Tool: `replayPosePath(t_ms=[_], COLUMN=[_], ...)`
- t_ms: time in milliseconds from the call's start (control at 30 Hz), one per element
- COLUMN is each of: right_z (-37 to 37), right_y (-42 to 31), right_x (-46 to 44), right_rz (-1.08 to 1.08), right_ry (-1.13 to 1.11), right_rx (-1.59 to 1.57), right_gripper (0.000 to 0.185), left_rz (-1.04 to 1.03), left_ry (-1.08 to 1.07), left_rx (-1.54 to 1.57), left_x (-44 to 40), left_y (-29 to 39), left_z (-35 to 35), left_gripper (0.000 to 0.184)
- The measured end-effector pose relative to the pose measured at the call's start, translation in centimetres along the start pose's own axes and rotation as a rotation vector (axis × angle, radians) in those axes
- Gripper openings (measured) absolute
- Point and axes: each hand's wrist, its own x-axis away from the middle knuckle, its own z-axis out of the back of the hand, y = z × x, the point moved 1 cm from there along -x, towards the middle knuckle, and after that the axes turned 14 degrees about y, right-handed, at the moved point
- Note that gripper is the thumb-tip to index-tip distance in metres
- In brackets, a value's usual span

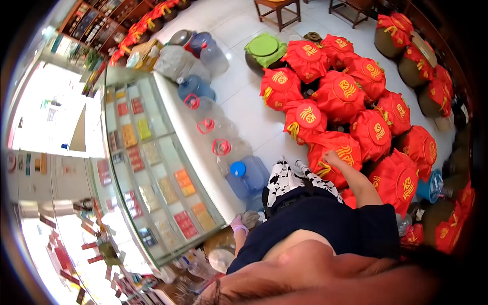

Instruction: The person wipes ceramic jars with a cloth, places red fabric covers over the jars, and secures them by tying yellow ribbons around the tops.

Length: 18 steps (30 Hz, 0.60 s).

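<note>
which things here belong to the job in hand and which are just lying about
Likely part of the job:
grey cloth, at the gloved left hand
red-covered jar, at the right hand
perhaps the matching jars around it

Seemingly just about:
blue-capped jug
green-covered jar
wooden stool
display case

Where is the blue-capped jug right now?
In the head view, the blue-capped jug sits on the person's left, between the white side of the display counter and the person's black-and-white patterned garment.
</note>
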Motion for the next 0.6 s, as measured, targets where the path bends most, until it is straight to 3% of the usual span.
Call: replayPosePath(t_ms=[67,133,167,233,267,333,367,400,433,500,533,600], right_z=[0.6,0.7,0.7,1.3,1.3,0.8,0.8,1.0,0.5,-0.3,-0.9,-3.7], right_y=[1.2,2.4,2.5,1.0,0.1,-2.3,-5.4,-8.8,-12.0,-18.3,-19.6,-18.7], right_x=[-0.3,-0.7,-0.8,-1.0,-1.1,-2.3,-3.2,-4.2,-5.9,-9.2,-11.2,-15.7], right_rz=[-0.07,-0.168,-0.226,-0.373,-0.488,-0.747,-0.826,-0.833,-0.686,-0.373,-0.508,-0.483], right_ry=[-0.003,-0.063,-0.097,-0.151,-0.179,-0.235,-0.257,-0.273,-0.288,-0.198,-0.208,-0.217], right_rx=[0.063,0.204,0.233,0.199,0.123,-0.075,-0.162,-0.217,-0.218,-0.285,-0.26,-0.189], right_gripper=[0.021,0.024,0.025,0.028,0.029,0.032,0.034,0.035,0.051,0.041,0.033,0.029], left_rz=[-0.126,-0.408,-0.428,-0.051,-0.048,-0.508,-0.118,-0.525,-0.548,-0.588,-0.551,-0.384], left_ry=[-0.02,-0.066,-0.066,-0.018,-0.018,-0.058,-0.046,-0.015,0.016,-0.006,-0.029,-0.038], left_rx=[-0.105,-0.352,-0.354,-0.038,-0.036,-0.521,-0.283,-0.488,-0.468,-0.499,-0.44,-0.158], left_x=[-3.8,-9.8,-13.2,-18.2,-20.2,-22.2,-23.9,-27.0,-28.9,-31.2,-33.2,-37.4], left_y=[2.4,1.4,1.0,1.7,2.6,8.8,11.6,12.3,14.3,19.7,20.9,23.4], left_z=[0.8,-1.2,-2.8,-3.9,-2.7,2.4,3.5,4.0,4.9,7.6,7.6,7.3], left_gripper=[0.033,0.032,0.032,0.033,0.033,0.033,0.032,0.03,0.032,0.023,0.02,0.014])
